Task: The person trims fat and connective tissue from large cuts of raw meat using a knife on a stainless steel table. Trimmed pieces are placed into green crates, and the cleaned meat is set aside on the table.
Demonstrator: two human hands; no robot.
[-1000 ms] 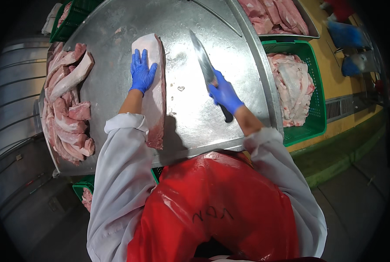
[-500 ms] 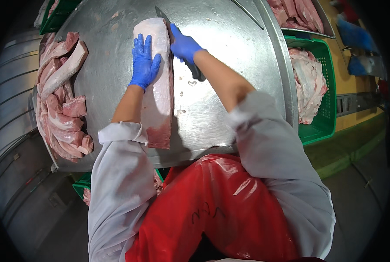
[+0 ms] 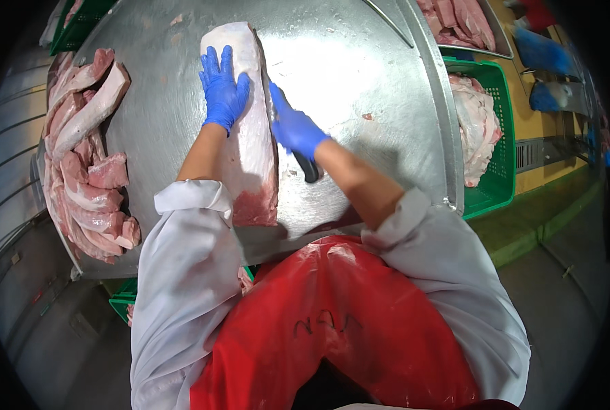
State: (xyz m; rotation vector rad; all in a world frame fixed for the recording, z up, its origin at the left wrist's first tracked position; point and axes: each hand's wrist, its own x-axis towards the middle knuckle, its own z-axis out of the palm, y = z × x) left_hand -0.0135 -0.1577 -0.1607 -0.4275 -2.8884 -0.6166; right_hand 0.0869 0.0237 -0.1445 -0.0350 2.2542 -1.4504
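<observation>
A long slab of pale, fat-covered meat (image 3: 252,160) lies lengthwise on a metal table (image 3: 161,82), its near end redder. My left hand (image 3: 223,90), in a blue glove, rests flat on the slab's upper part, fingers apart. In its own blue glove, my right hand (image 3: 296,130) is closed around a knife, whose black handle (image 3: 309,170) sticks out below the fist. The blade runs forward along the slab's right edge, and much of it is hard to make out against the bright metal.
Several cut meat strips (image 3: 89,184) are heaped along the table's left edge. Right of the table stands a green crate (image 3: 499,171) with pale meat, and beyond it a metal tray (image 3: 499,48) of meat. A metal rod (image 3: 390,24) lies at the far right.
My right hand has drawn the knife back toward me along the slab's right edge. My left hand stays on the slab, in nearly the same place.
</observation>
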